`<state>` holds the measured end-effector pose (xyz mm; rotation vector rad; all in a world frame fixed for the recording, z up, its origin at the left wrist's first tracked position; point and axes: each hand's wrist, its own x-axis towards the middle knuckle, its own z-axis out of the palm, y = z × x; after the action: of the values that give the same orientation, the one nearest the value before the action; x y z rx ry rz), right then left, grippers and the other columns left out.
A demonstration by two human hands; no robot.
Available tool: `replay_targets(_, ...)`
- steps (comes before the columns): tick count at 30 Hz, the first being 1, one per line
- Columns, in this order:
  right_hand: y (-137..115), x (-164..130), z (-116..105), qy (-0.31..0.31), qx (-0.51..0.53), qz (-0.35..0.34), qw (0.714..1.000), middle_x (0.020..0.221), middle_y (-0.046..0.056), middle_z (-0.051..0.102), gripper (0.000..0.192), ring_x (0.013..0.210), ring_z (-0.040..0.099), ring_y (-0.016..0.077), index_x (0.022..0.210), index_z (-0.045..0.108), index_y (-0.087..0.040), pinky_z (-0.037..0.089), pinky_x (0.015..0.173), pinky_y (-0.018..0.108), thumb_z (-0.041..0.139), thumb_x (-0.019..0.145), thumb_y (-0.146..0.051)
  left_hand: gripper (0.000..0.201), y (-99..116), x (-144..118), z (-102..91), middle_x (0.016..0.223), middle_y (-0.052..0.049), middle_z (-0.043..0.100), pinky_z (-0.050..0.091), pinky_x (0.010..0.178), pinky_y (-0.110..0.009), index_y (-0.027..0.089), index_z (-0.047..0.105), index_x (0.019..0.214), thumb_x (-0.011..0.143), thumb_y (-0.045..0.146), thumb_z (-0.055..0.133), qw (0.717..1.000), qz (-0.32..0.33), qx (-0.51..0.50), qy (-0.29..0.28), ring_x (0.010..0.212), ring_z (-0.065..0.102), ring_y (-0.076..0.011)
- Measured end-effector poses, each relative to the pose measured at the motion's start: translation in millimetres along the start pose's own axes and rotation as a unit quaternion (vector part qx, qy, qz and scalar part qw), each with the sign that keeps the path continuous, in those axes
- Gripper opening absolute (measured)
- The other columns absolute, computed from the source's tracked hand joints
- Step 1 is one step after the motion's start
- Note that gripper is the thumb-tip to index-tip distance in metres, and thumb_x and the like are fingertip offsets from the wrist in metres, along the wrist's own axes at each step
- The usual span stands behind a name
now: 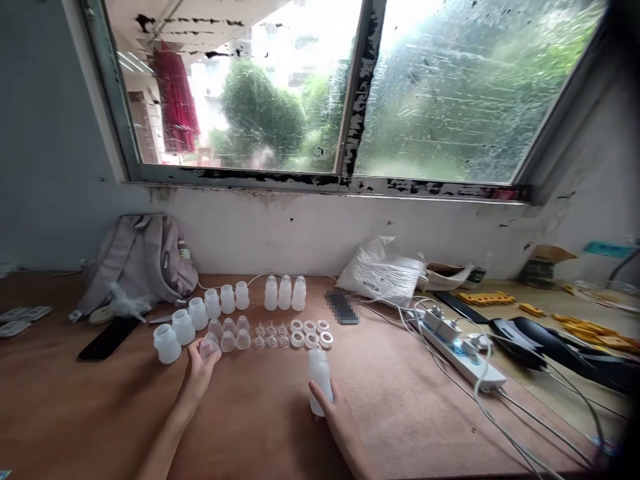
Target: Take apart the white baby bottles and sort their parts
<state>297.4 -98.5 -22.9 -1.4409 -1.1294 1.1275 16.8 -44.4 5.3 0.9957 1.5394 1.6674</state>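
Observation:
My left hand has its fingers around a clear dome-shaped bottle cap at the left end of the cap rows. In my right hand is a white baby bottle, upright, with a nipple and collar on top. Several open bottles stand in a slanting row behind my left hand. More clear caps sit beside it in two rows. Clear nipples and white collar rings lie in rows further right. At the back stand three capped bottles.
A grey backpack and a black phone are at the left. On the right are a silver bag, a blurred dark object, a power strip with trailing cables, and yellow plastic parts.

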Motion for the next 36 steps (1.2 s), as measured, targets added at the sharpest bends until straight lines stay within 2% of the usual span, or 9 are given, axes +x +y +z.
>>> replay_targets(5, 4, 3, -3, -0.023, 0.011, -0.004, 1.0, 0.061, 0.001, 0.053, 0.035, 0.055, 0.054, 0.0175, 0.077, 0.053, -0.017, 0.046, 0.043, 0.026, 0.055, 0.068, -0.05, 0.046, -46, 20, -39.6, 0.094, -0.008, 0.059, 0.043, 0.082, -0.038, 0.019, 0.046, 0.093, 0.056, 0.04, 0.062, 0.98, 0.064, 0.167, -0.085, 0.092, 0.057, -0.0242)
replay_targets(14, -1, -8, -8, -0.009, -0.045, -0.053, 0.998, 0.067, 0.003, 0.061, 0.034, 0.064, 0.057, 0.0197, 0.079, 0.057, -0.016, 0.044, 0.056, 0.027, 0.053, 0.07, -0.048, 0.036, -37, 21, -31.5, 0.094, -0.007, 0.062, 0.04, 0.079, -0.038, 0.021, 0.044, 0.088, 0.059, 0.036, 0.058, 0.916, 0.054, 0.391, -0.072, 0.094, 0.057, -0.0266)
replay_targets(17, -6, -11, -9, -0.008, -0.054, -0.062, 0.997, 0.072, 0.004, 0.062, 0.035, 0.07, 0.058, 0.0216, 0.085, 0.058, -0.016, 0.043, 0.062, 0.028, 0.052, 0.072, -0.048, 0.039, -32, 20, -30.9, 0.09, -0.006, 0.062, 0.04, 0.077, -0.038, 0.022, 0.044, 0.085, 0.054, 0.036, 0.063, 0.923, 0.046, 0.378, -0.058, 0.092, 0.057, -0.0281)
replay_targets(20, -8, -13, -9, -0.01, -0.06, -0.064, 0.996, 0.072, 0.004, 0.062, 0.036, 0.071, 0.057, 0.022, 0.088, 0.059, -0.015, 0.043, 0.064, 0.029, 0.052, 0.072, -0.046, 0.047, -24, 11, -28.3, 0.094, -0.007, 0.06, 0.039, 0.079, -0.039, 0.022, 0.046, 0.087, 0.048, 0.038, 0.068, 0.939, 0.097, 0.331, 0.006, 0.096, 0.053, -0.031)
replay_targets(23, -6, -13, -10, -0.013, -0.058, -0.069, 0.996, 0.075, 0.004, 0.062, 0.035, 0.072, 0.057, 0.022, 0.09, 0.059, -0.015, 0.043, 0.065, 0.03, 0.053, 0.072, -0.045, 0.035, -11, -10, -14.3, 0.088, -0.007, 0.058, 0.039, 0.079, -0.037, 0.022, 0.05, 0.084, 0.059, 0.041, 0.063, 0.957, 0.152, 0.242, 0.048, 0.09, 0.053, -0.0279)
replay_targets(26, -6, -9, -9, -0.014, -0.05, -0.074, 0.996, 0.074, 0.004, 0.062, 0.033, 0.072, 0.056, 0.0211, 0.087, 0.06, -0.015, 0.043, 0.065, 0.029, 0.056, 0.07, -0.044, 0.025, 7, -37, 17.3, 0.079, -0.004, 0.059, 0.042, 0.074, -0.033, 0.021, 0.053, 0.081, 0.065, 0.038, 0.062, 0.99, 0.098, 0.083, -0.055, 0.078, 0.056, -0.0221)
replay_targets(29, -15, 0, -5, -0.093, -0.023, -0.048, 0.994, 0.068, 0.002, 0.059, 0.033, 0.064, 0.055, 0.0182, 0.081, 0.059, -0.014, 0.043, 0.056, 0.027, 0.059, 0.067, -0.044, 0.034, 24, -57, 59.2, 0.086, -0.008, 0.06, 0.043, 0.076, -0.031, 0.019, 0.057, 0.089, 0.059, 0.031, 0.069, 0.977, 0.01, -0.074, -0.202, 0.084, 0.056, -0.0224)
replay_targets(33, -40, 17, 7, -0.283, 0.076, 0.026, 0.956, 0.069, 0.002, 0.061, 0.037, 0.055, 0.055, 0.0144, 0.094, 0.052, -0.015, 0.042, 0.044, 0.023, 0.059, 0.068, -0.041, 0.039, 34, -58, 104.0, 0.089, -0.01, 0.062, 0.045, 0.071, -0.031, 0.016, 0.058, 0.095, 0.061, 0.033, 0.068, 0.875, -0.166, -0.237, -0.388, 0.086, 0.058, -0.0236)
replay_targets(36, -51, 35, 20, -0.342, 0.113, 0.059, 0.931, 0.067, 0.003, 0.061, 0.036, 0.051, 0.055, 0.013, 0.093, 0.05, -0.014, 0.041, 0.042, 0.021, 0.057, 0.068, -0.039, 0.027, 27, -48, 121.5, 0.073, -0.007, 0.061, 0.045, 0.06, -0.028, 0.014, 0.06, 0.074, 0.064, 0.038, 0.062, 0.836, -0.239, -0.305, -0.389, 0.07, 0.059, -0.0206)
